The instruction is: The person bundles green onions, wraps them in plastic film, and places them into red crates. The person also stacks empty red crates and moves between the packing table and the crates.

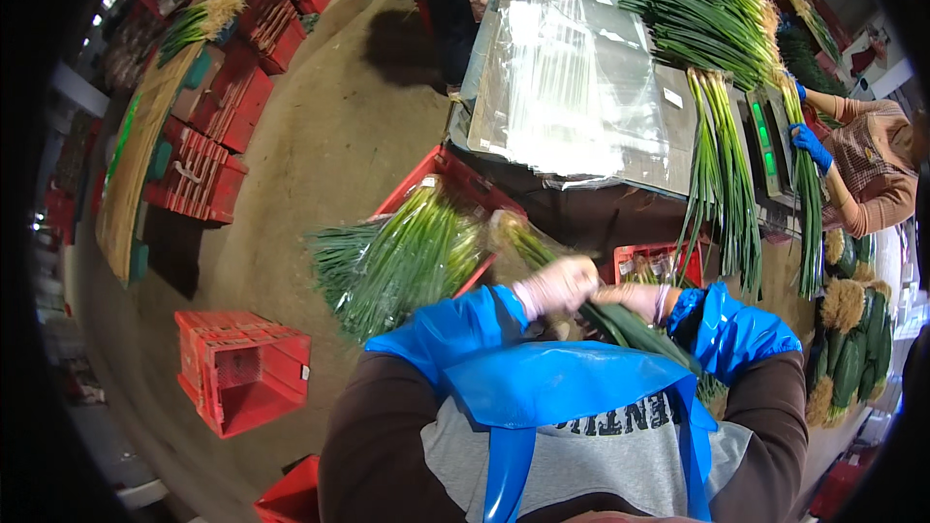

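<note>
A bunch of green onions [536, 250] in a clear plastic bag slants in front of my body, root end away from me and dark leaves running under my right arm. My left hand [559, 286], gloved and blurred, closes around its middle. Close beside it, my right hand [633, 301] grips the same bunch; its fingers are partly hidden. To the left, bagged green onions [429, 247] fill a red crate [490, 185], their leaves hanging over its side. A smaller red crate [620, 254] with bagged bunches stands beyond my right hand.
Clear plastic bags [581, 80] cover the metal table [679, 152] ahead. Loose bunches [719, 138] overhang its edge near a scale [764, 138]. A co-worker's blue-gloved hand [812, 145] holds green onions. An open red crate [247, 378] lies at left; stacked bunches [850, 341] stand at right.
</note>
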Demonstrator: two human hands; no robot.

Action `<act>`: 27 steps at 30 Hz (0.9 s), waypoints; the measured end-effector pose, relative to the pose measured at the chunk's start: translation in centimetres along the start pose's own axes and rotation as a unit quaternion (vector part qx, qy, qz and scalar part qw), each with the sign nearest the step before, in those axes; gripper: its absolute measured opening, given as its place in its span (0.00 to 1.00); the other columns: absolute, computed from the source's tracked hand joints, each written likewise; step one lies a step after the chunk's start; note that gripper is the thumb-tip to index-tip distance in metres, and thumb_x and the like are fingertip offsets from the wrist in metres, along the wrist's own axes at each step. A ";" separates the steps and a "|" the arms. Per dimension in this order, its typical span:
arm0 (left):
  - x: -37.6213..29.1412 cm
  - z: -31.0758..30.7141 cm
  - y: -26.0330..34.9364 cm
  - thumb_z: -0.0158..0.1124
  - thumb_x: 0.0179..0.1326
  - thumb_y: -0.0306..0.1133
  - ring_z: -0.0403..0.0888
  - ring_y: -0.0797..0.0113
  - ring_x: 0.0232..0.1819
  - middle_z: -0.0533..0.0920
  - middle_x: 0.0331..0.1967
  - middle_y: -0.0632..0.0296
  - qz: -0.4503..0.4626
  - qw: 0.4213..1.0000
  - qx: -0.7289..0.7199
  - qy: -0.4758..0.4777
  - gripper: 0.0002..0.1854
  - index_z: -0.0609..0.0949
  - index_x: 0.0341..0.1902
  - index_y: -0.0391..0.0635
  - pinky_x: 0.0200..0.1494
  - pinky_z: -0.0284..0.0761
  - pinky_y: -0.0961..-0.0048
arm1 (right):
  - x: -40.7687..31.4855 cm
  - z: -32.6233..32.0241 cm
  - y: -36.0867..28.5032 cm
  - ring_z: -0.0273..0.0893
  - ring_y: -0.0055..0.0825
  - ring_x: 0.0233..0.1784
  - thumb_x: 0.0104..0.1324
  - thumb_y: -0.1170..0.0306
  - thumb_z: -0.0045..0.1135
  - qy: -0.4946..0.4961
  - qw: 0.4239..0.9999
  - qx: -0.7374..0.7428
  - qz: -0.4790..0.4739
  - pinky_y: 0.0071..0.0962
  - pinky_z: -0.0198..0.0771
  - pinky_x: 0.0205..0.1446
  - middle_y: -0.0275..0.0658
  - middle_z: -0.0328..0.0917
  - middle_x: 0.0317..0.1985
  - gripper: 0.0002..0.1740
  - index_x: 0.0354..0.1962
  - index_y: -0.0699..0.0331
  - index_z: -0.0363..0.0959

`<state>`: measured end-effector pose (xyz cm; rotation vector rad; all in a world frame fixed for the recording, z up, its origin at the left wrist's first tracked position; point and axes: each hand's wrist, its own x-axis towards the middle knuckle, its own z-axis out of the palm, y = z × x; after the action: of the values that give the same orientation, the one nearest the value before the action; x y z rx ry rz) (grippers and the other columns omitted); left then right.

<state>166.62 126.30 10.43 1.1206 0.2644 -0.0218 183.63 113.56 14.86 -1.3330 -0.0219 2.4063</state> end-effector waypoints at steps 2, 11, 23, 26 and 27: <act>0.5 -5.0 0.2 0.57 0.66 0.32 0.68 0.77 0.15 0.70 0.17 0.70 0.053 0.987 -0.091 0.125 0.05 0.74 0.33 0.47 0.17 0.64 0.79 | -0.8 -1.8 -2.1 0.79 0.34 0.48 0.70 0.48 0.46 -0.014 0.982 -0.141 -0.125 0.35 0.76 0.51 0.49 0.75 0.54 0.33 0.63 0.63 0.62; -3.8 -15.9 4.1 0.51 0.65 0.27 0.67 0.74 0.19 0.68 0.20 0.68 0.168 0.945 -0.080 0.269 0.07 0.71 0.29 0.45 0.27 0.68 0.75 | -0.3 -3.7 1.2 0.77 0.32 0.49 0.72 0.51 0.44 0.085 0.964 0.038 -0.249 0.33 0.72 0.54 0.43 0.76 0.51 0.31 0.65 0.59 0.57; -7.9 -12.5 8.9 0.49 0.70 0.30 0.74 0.69 0.24 0.73 0.18 0.64 0.112 0.962 0.071 0.238 0.12 0.68 0.27 0.46 0.32 0.72 0.72 | 9.7 -0.2 -1.4 0.67 0.35 0.64 0.58 0.55 0.68 0.277 0.840 -0.302 -0.354 0.33 0.63 0.66 0.50 0.68 0.61 0.48 0.68 0.67 0.53; -8.5 -8.6 11.2 0.51 0.71 0.35 0.74 0.70 0.23 0.75 0.18 0.63 0.105 0.983 0.051 0.139 0.13 0.70 0.29 0.46 0.32 0.72 0.71 | 10.7 2.4 -6.0 0.53 0.40 0.73 0.52 0.56 0.72 0.279 0.716 -0.436 -0.469 0.31 0.52 0.74 0.57 0.52 0.70 0.62 0.71 0.68 0.37; -8.5 -7.6 12.1 0.51 0.72 0.39 0.75 0.72 0.24 0.76 0.19 0.63 0.099 0.991 0.054 0.076 0.14 0.71 0.29 0.46 0.33 0.72 0.72 | 10.7 3.5 -7.2 0.52 0.39 0.73 0.50 0.59 0.74 0.277 0.670 -0.440 -0.531 0.31 0.52 0.74 0.56 0.51 0.70 0.64 0.71 0.68 0.35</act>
<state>158.65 137.42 19.96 1.2547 0.2883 0.2285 178.07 124.43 9.47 -1.6275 -1.4851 0.8601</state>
